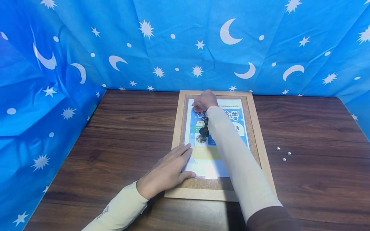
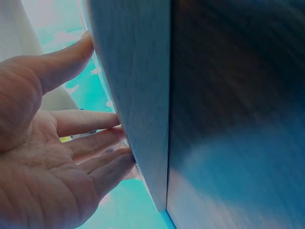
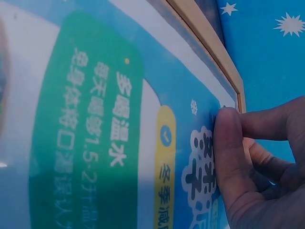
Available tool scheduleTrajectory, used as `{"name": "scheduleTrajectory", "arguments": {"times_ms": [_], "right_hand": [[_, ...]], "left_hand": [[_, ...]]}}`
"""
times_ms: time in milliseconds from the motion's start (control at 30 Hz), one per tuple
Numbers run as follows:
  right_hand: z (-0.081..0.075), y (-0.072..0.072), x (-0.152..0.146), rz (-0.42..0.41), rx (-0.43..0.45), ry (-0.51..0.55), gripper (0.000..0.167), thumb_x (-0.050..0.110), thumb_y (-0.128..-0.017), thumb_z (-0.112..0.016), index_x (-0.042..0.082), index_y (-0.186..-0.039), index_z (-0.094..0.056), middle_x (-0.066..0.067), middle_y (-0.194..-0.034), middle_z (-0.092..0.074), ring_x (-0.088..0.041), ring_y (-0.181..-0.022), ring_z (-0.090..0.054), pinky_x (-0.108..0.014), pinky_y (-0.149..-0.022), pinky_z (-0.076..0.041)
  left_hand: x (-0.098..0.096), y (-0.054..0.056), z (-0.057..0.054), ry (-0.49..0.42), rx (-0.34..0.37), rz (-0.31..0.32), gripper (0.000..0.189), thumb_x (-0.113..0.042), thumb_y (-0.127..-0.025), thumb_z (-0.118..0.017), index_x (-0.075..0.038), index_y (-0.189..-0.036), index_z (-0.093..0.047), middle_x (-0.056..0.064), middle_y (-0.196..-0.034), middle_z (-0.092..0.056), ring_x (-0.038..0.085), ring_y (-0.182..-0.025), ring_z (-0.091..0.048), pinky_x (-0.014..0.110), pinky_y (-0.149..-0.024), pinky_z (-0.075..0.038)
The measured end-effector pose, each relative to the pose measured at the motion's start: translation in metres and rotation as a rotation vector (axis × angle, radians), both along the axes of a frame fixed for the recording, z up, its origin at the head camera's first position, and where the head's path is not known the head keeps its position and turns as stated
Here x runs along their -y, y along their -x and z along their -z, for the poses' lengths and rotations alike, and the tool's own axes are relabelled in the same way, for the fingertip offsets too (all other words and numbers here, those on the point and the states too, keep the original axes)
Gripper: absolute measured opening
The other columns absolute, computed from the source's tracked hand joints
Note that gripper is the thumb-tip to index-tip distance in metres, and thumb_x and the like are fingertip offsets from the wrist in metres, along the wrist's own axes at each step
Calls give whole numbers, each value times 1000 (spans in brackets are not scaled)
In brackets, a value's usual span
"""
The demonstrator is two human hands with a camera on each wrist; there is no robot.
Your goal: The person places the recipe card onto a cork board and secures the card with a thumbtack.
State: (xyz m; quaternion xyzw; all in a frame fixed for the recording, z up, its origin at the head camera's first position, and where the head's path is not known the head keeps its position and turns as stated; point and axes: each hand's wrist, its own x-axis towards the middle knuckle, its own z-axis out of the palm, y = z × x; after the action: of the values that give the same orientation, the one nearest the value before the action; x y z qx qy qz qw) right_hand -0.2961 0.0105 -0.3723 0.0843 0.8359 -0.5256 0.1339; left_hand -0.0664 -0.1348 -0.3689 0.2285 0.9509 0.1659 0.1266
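Observation:
A printed poster (image 1: 206,154) with Chinese lettering lies on a cork board (image 1: 199,183) in a pale wooden frame (image 1: 202,194). My left hand (image 1: 167,170) rests across the frame's lower left side, its fingertips and thumb on the poster's edge. In the left wrist view, the fingers of this hand (image 2: 52,138) are spread and fairly straight. At the poster's upper left corner, my right hand (image 1: 204,101) pinches a tiny thumbtack, mostly hidden by thumb and forefinger. The right wrist view shows the curled fingers of that hand (image 3: 262,162) against the corner.
Three silver thumbtacks (image 1: 284,159) lie on the dark wooden table (image 1: 312,189) right of the board. A blue cloth (image 1: 185,41) with white moons and stars hangs behind the board and along the left side. The right forearm (image 1: 240,160) crosses over the poster.

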Motion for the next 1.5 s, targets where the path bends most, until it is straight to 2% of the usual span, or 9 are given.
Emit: {"name": "scheduleTrajectory", "arguments": {"times_ms": [100, 267, 433, 633, 800, 933, 1167, 1333, 1500], "right_hand": [[2, 1, -1, 9, 6, 2, 26, -2, -84, -65, 8, -64, -51, -15, -78, -73, -19, -61, -70, -28, -60, -61], [4, 1, -4, -16, -9, 80, 27, -2, -87, -66, 6, -65, -53, -17, -79, -74, -19, -60, -71, -29, -62, -62], [2, -4, -8, -61, -25, 111, 11, -1, -89, -68, -2, -78, -67, -18, -84, -75, -20, -65, -72, -29, -67, -62], [-4, -16, -12, -117, -59, 97, 6, 1, -94, -66, -4, -94, -70, -16, -95, -74, -22, -78, -72, -29, -75, -60], [-5, -25, -16, -184, -115, 79, 8, 1, -96, -64, -6, -99, -69, -16, -100, -72, -23, -82, -71, -30, -76, -60], [-6, -33, -26, -219, -111, 67, 12, 4, -98, -64, -5, -102, -71, -16, -98, -71, -22, -82, -70, -29, -77, -60], [-11, -49, -51, -250, -86, 75, 12, 8, -99, -66, -1, -105, -71, -15, -101, -70, -24, -88, -70, -33, -82, -60], [-17, -65, -74, -297, -136, 42, 15, 12, -98, -67, 0, -106, -72, -17, -99, -71, -26, -86, -69, -36, -83, -58], [-25, -82, -101, -316, -181, -43, 14, 14, -98, -68, 3, -104, -74, -14, -91, -72, -26, -81, -66, -41, -79, -56]], "left_hand": [[-1, 0, 0, -5, -1, 2, 82, -41, -91, -75, 5, -150, -42, 21, -161, -32, 39, -149, -28, 51, -121, -25], [-1, 0, 0, -6, 0, 1, 82, -41, -91, -75, 5, -150, -42, 20, -161, -32, 39, -149, -28, 52, -120, -26], [-1, 1, 0, -1, -3, 5, 82, -41, -90, -75, 5, -150, -43, 20, -161, -32, 39, -149, -27, 52, -120, -26], [-2, 1, -1, -3, -14, 15, 82, -41, -90, -75, 6, -149, -43, 21, -160, -33, 40, -148, -28, 52, -119, -27], [-3, 1, -1, -2, -14, 16, 81, -40, -91, -75, 7, -149, -43, 21, -160, -34, 40, -148, -29, 52, -119, -27], [-3, 1, -1, 1, -8, 12, 81, -40, -91, -75, 7, -149, -43, 21, -160, -33, 40, -148, -28, 52, -120, -27], [-4, 1, 0, 18, 11, 0, 80, -41, -92, -73, 6, -150, -42, 19, -161, -33, 38, -150, -26, 51, -120, -26], [-4, 1, 1, 26, 2, -1, 81, -41, -91, -74, 6, -149, -43, 19, -161, -33, 38, -150, -26, 50, -121, -26], [-6, 2, 1, 17, 4, -7, 81, -41, -91, -75, 6, -149, -43, 20, -161, -33, 39, -150, -26, 52, -120, -26]]}}
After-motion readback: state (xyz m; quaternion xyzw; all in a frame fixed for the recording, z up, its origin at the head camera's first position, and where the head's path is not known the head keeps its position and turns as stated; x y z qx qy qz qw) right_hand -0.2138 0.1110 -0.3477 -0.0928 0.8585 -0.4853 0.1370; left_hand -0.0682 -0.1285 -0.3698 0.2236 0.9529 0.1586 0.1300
